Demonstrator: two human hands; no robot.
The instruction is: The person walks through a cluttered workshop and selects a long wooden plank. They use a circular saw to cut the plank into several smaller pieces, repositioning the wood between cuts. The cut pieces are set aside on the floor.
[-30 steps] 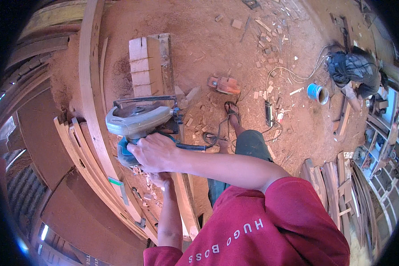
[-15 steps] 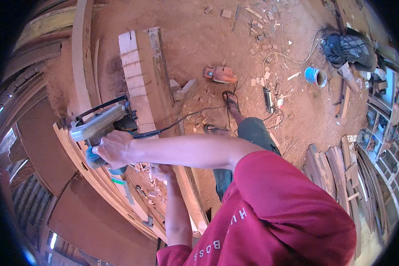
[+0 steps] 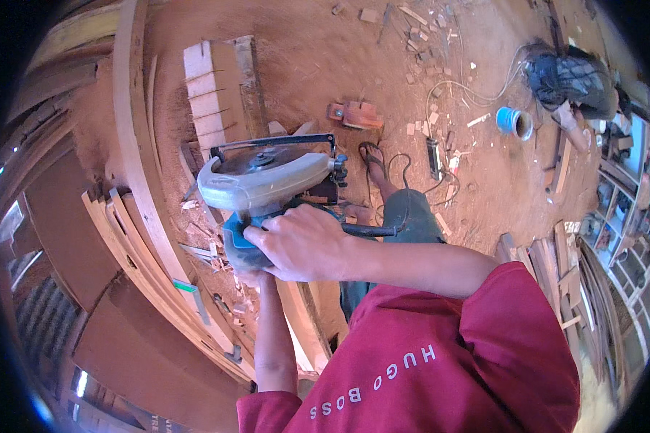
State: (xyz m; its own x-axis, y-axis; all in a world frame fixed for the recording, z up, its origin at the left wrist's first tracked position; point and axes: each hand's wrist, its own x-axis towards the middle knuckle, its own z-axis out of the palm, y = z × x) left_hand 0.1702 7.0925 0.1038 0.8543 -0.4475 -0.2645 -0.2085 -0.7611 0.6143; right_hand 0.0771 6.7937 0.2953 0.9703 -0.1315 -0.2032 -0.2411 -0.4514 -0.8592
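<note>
My right hand (image 3: 300, 242) is wrapped round the handle of a circular saw (image 3: 274, 180), teal-bodied with a pale grey blade guard. The saw is above a thick timber (image 3: 204, 94) marked by several crosswise cuts near its far end, and covers part of it. Whether the saw touches the wood I cannot tell. Behind the saw's rear end is my left hand (image 3: 251, 278), mostly hidden, its fingers out of sight. The saw's dark cord (image 3: 372, 231) runs off to the right past my forearm.
Long boards (image 3: 133, 108) and stacked planks line the left side, with a green-marked metal tool (image 3: 185, 286) on one. A red tool (image 3: 357, 114), a power strip (image 3: 434, 159) and a blue bucket (image 3: 513, 123) are on the ground. Another person (image 3: 570, 83) bends at the upper right.
My right hand has carried the circular saw rightward, from left of the cut timber to over it, and the saw has turned. My left hand has shifted slightly left and is now behind the saw.
</note>
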